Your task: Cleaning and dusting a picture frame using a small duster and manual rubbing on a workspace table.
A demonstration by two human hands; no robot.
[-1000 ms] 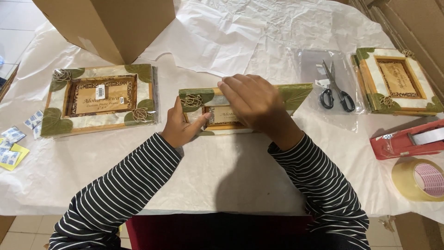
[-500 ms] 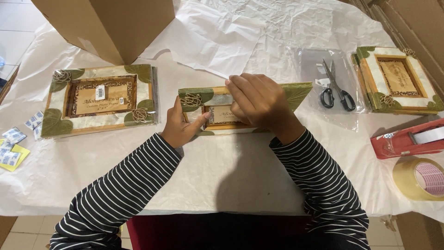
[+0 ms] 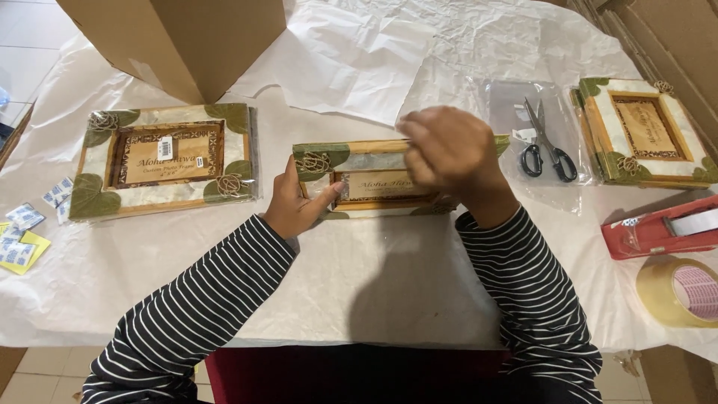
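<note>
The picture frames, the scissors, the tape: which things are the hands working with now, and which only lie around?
In hand:
- middle frame, steadied by the left hand; the right hand is over it

Lying about:
- left frame
- right frame
- scissors
- red tape dispenser
- tape roll
- cardboard box
- small packets
</note>
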